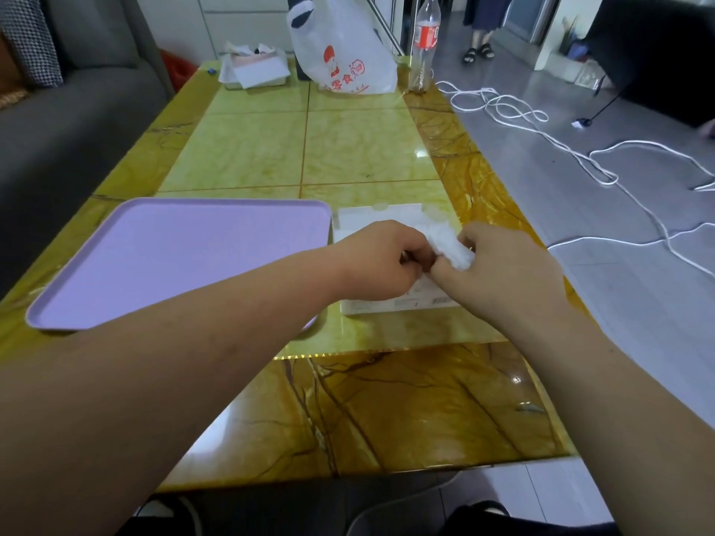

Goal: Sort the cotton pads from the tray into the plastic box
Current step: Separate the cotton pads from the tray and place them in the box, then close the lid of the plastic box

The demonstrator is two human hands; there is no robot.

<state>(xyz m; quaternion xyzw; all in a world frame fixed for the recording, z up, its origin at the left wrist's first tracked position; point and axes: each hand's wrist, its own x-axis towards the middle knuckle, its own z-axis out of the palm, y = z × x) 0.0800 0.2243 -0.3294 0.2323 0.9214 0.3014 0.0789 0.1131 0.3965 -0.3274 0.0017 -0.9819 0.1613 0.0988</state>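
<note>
The left hand (pixel 383 261) and the right hand (pixel 503 272) meet knuckle to knuckle. Both have their fingers curled onto a crumpled white bunch of cotton pads (pixel 450 245), which is held between them. Directly under both hands lies the plastic box (pixel 371 220), a pale flat container. Its far edge shows beyond the fingers and its near edge below the wrists. How much it holds cannot be told, since the hands cover its middle.

Just left of the left hand, touching or nearly touching the box, sits the lavender tray (pixel 174 257). The left forearm crosses its near right corner.

Everything rests on a glossy bench (pixel 348 148) with a yellow-green marble pattern in the middle and a darker amber veined border.

Far beyond the hands, at the bench's other end, stand a white plastic bag (pixel 344 59) with red print and a clear bottle (pixel 423 40) with a red label. A shallow white container of papers (pixel 253 67) sits there too.

Off to the right of the right hand, a white cord (pixel 541 129) loops across a grey tiled floor (pixel 619 284). To the left of the left hand a grey sofa (pixel 77 110) runs along the bench. A person's sandalled feet (pixel 479 52) stand in the far background.
</note>
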